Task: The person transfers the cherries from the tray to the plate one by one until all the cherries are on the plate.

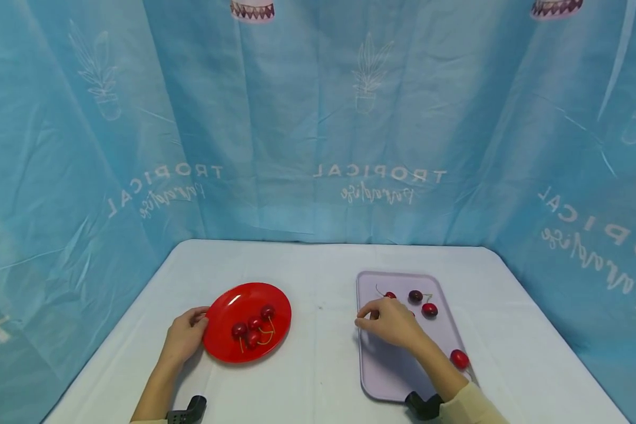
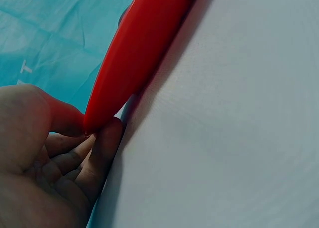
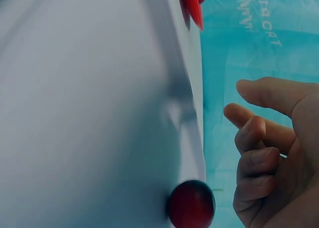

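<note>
On the left, my left hand [image 1: 184, 335] pinches the rim of a round red plate [image 1: 224, 311] between thumb and fingers. In the left wrist view the thumb lies over the plate's edge and the fingers are under it. Several red cherries [image 1: 253, 338] with stems lie on the plate. My right hand [image 1: 392, 323] is above a pale purple tray [image 1: 381, 377], its fingers loosely bent and holding nothing. In the right wrist view its thumb and forefinger stand apart, with a dark red cherry [image 3: 192, 205] below them. Part of the tray's fruit is hidden behind this hand.
Just beyond the right hand, a dark cherry [image 1: 416, 296] and a red cherry [image 1: 430, 310] lie on the tray. Another red cherry [image 1: 459, 359] is near its right edge. A white table [image 1: 318, 365] separates plate and tray. Blue printed curtains [image 1: 297, 118] surround the table's back and sides.
</note>
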The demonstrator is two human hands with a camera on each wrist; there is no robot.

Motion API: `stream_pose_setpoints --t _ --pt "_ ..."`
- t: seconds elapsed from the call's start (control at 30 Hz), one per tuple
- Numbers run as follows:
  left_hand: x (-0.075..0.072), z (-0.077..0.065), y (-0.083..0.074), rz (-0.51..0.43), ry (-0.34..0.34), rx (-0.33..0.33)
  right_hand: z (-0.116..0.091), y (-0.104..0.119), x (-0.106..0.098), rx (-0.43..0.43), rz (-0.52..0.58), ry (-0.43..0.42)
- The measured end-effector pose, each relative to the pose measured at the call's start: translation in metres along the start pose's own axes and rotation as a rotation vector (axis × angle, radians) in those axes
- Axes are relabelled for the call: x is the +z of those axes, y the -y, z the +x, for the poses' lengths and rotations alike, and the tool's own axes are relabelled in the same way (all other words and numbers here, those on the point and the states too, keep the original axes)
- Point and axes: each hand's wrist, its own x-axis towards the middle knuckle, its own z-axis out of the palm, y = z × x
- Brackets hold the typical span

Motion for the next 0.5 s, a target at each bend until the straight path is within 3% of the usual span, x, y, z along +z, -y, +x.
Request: stream_pose_setpoints --t 0.5 --pt "0.001 0.001 0.002 -0.005 0.007 0.002 -0.008 -0.027 -0.02 0.041 -0.046 -0.005"
